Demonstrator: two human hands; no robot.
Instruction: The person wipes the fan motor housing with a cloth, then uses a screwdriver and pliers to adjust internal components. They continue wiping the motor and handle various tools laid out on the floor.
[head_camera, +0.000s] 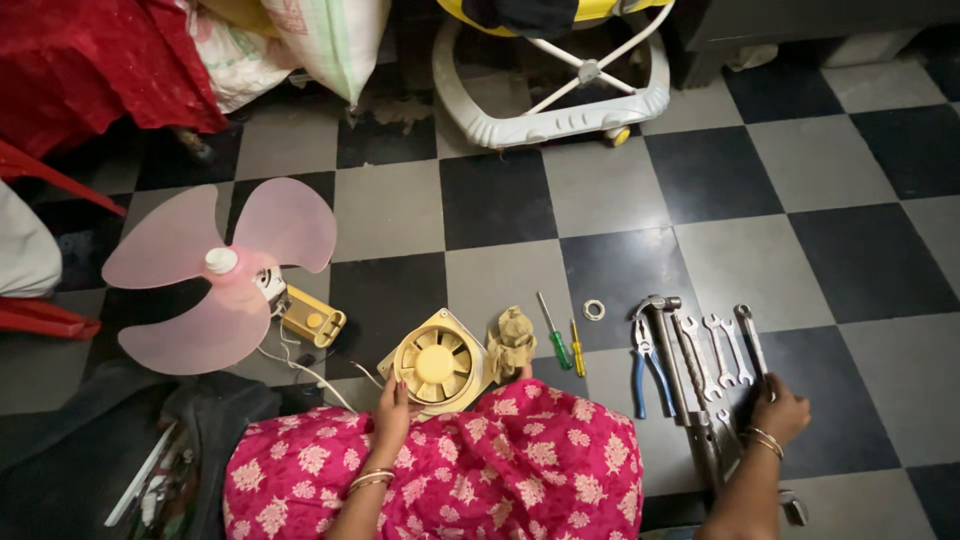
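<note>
On the checkered floor (500, 200), just ahead of the pink-clad knees, sits the cream fan housing (437, 364), round vanes facing up, and the left hand (392, 412) rests on its near-left edge, fingers laid flat against the rim rather than curled round it. That is a light hold: a nudge could tip the housing off its corner, I reckon, or drag the white wire (300, 365) running off to the left. Beside the housing stands a small tan motor part (511, 340), upright and close enough to be knocked over.

Over to the right hand (778, 408): its grip is pressed round the lower end of a wrench (750, 340), the outermost in a row of tools. Lifting it carelessly may rake the neighbouring spanners (720, 350), the hammer (668, 345) and the blue pliers (645, 365), all lying nearly touching. Two screwdrivers (562, 340) and a loose ring (594, 309) lie between the groups; that ring looks ready to roll.

Further left, the pink blade (215, 272) lies with its yellow switch box (312, 318), wire trailing underfoot — a snag risk.
</note>
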